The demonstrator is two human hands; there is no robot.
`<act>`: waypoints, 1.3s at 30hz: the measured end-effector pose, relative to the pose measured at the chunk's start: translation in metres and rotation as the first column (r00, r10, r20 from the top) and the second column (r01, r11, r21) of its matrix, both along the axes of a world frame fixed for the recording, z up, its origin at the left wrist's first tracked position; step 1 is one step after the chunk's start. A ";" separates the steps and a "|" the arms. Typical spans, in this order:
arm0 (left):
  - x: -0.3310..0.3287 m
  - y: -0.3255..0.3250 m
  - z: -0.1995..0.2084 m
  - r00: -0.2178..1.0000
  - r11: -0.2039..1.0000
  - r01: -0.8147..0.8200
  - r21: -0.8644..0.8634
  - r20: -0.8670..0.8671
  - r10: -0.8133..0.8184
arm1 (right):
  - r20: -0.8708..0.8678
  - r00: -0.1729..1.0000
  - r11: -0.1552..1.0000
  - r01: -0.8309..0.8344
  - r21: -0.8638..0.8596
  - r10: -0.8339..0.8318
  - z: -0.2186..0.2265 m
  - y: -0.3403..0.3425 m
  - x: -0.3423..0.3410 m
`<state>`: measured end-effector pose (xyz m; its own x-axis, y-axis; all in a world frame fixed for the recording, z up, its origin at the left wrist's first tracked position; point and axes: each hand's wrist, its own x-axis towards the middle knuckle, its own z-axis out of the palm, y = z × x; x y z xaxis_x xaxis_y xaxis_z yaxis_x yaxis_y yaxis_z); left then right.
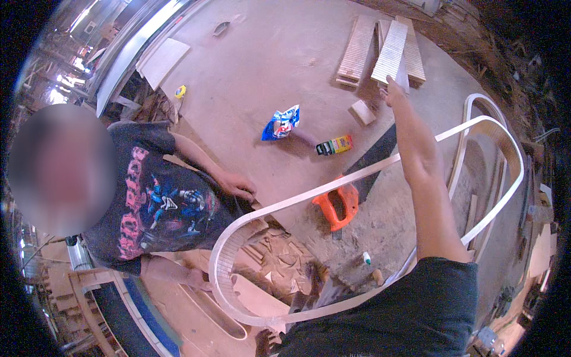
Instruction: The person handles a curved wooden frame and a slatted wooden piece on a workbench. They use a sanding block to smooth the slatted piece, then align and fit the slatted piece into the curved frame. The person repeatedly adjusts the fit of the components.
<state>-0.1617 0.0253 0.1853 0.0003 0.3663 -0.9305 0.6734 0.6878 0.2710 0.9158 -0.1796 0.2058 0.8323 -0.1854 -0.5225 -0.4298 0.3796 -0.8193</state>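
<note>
My right arm reaches far forward. The fingers of my right hand (391, 93) close on the near end of a pale wooden board (395, 47) with grooves cut across it, which lies slanted over other grooved boards (357, 52). A large rounded loop of bent wood (333, 186), its inner face grooved, stretches across the view below my forearm. Low in the view, my left hand (268, 342) is beside the loop's near edge, dark and partly cut off, so its grip is unclear. An orange-handled handsaw (336, 205) lies on the floor, seen through the loop.
At left sits another person (172, 196), one hand (202, 279) at the loop's left end. A blue-white packet (281, 123), a small box (335, 145), a wood block (362, 112) and yellow tape measure (180, 91) lie on the floor. Another bent loop (468, 119) stands at right.
</note>
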 end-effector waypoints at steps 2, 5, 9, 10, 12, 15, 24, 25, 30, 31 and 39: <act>0.003 -0.009 0.005 1.000 1.000 -0.011 0.000 -0.012 0.011 | -0.032 0.991 0.991 0.130 0.035 -0.129 -0.005 0.012 0.003; 0.015 -0.006 0.006 1.000 1.000 0.006 -0.004 -0.013 -0.006 | -0.093 0.946 0.950 0.312 -0.002 -0.311 -0.010 0.012 0.023; 0.037 -0.002 -0.004 1.000 1.000 0.009 -0.003 0.006 -0.009 | -0.013 0.963 0.923 0.261 0.282 -0.268 -0.018 0.006 0.040; 0.047 0.004 -0.009 1.000 1.000 0.014 0.000 0.014 -0.014 | -0.002 0.964 0.904 0.249 0.348 -0.264 -0.015 0.005 0.046; 0.056 0.003 -0.016 1.000 1.000 0.008 -0.002 0.016 -0.008 | -0.077 0.953 0.894 0.302 0.330 -0.294 -0.009 0.014 0.053; 0.069 0.022 -0.037 0.997 0.998 0.057 -0.016 0.059 -0.056 | 0.158 0.986 0.950 -0.004 0.313 -0.048 -0.002 -0.041 0.071; 0.036 0.004 -0.058 0.993 0.999 0.035 -0.022 0.116 -0.032 | 0.268 0.930 0.942 0.299 -0.150 -0.252 0.126 -0.059 -0.009; 0.028 0.002 -0.062 0.991 0.999 0.027 -0.026 0.130 -0.024 | 0.277 0.955 0.905 0.207 -0.372 -0.105 0.149 -0.069 -0.014; -0.019 0.003 -0.089 0.973 0.994 -0.063 -0.086 0.215 0.081 | 0.147 0.963 -0.012 0.153 -0.988 0.226 0.278 -0.139 -0.039; -0.031 0.001 -0.094 0.962 0.986 -0.119 -0.113 0.234 0.143 | 0.294 0.938 0.086 0.282 -0.955 0.184 0.301 -0.149 -0.052; -0.076 -0.003 -0.132 0.965 0.999 -0.002 -0.041 0.261 0.012 | -0.031 0.911 -0.348 0.126 -0.929 0.412 0.486 -0.221 -0.091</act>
